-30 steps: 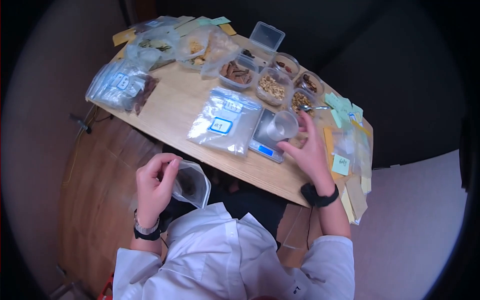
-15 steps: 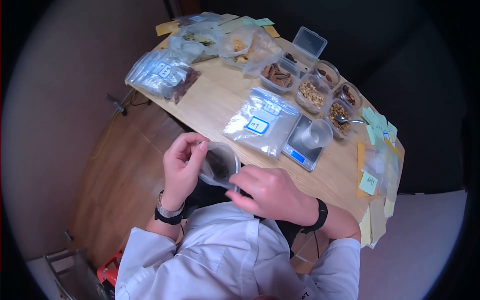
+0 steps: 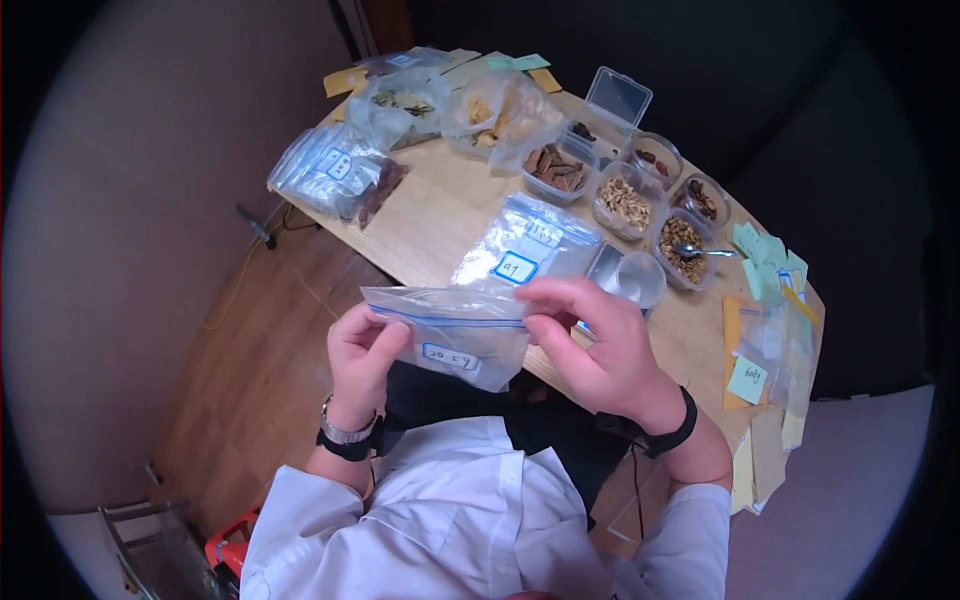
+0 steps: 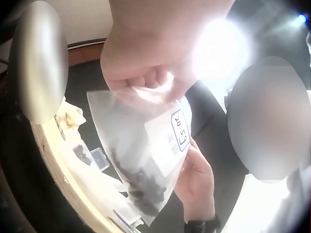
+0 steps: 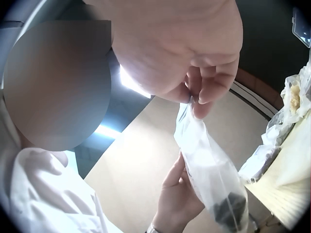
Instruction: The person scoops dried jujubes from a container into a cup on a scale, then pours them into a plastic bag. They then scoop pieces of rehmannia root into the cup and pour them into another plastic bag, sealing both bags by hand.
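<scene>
A clear zip bag (image 3: 465, 360) with a blue closure strip hangs between both hands in front of the body, above the lap. Its label reads 20.5g, and dark pieces lie in the bottom of the bag (image 4: 141, 165) in the left wrist view. With thumb and fingers, the left hand (image 3: 362, 368) pinches one top corner. Thumb and fingertips of the right hand (image 3: 610, 350) pinch the other end along the closure strip. Seen from the right wrist, the bag (image 5: 209, 160) droops below the pinching fingertips. A flat, labelled zip bag (image 3: 565, 240) lies on the table behind.
Beside the flat bag, a clear cup (image 3: 641, 279) stands on a digital scale (image 3: 604, 264), partly hidden by the right hand. Further back are tubs of nuts (image 3: 625, 203) and bark pieces (image 3: 556, 172), a spoon (image 3: 705, 252), filled bags (image 3: 350, 170), and paper notes (image 3: 765, 260).
The right hand has left the cup area and come to the bag. The bag's mouth, gaping before, now lies flat, and its labelled side has turned into view.
</scene>
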`<state>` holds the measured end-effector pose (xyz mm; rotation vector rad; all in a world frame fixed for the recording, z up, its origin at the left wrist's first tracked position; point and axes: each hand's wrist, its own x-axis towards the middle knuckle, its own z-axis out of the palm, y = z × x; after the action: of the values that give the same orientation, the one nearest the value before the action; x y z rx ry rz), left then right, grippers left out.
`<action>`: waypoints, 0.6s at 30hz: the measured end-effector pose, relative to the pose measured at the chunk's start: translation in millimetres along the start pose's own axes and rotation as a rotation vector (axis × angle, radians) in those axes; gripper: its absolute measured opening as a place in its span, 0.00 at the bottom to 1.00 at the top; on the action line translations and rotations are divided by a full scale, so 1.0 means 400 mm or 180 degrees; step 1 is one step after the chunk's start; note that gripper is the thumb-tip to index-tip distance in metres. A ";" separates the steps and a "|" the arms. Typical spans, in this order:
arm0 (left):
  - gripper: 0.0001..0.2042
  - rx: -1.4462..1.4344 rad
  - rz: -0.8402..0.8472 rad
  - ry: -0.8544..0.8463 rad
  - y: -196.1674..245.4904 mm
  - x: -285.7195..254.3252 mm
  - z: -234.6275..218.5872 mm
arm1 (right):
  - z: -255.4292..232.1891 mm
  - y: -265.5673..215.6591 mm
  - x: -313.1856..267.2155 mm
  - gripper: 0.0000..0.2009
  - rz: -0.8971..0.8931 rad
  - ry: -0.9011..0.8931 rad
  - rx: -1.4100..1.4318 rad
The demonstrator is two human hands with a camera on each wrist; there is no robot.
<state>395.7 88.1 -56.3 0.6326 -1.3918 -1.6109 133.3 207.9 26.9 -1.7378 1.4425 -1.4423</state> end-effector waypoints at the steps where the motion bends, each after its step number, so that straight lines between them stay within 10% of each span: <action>1: 0.17 -0.0070 0.0107 -0.0038 0.015 0.003 0.021 | -0.002 0.000 -0.001 0.14 0.0145 0.0040 0.0153; 4: 0.11 -0.0125 0.0043 -0.0542 0.072 0.012 0.034 | 0.000 0.007 -0.004 0.16 0.0406 0.0123 0.0435; 7: 0.13 0.0840 0.0786 -0.0201 0.063 0.015 0.030 | -0.001 0.010 -0.003 0.16 0.0338 0.0130 0.0314; 18: 0.07 0.0313 0.0698 0.0208 0.104 -0.013 0.035 | -0.003 0.024 -0.003 0.13 0.0557 -0.0028 0.0865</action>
<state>398.7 100.7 -14.1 0.5635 -1.4455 -1.3449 128.3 206.1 18.7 -1.4152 1.2902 -1.4577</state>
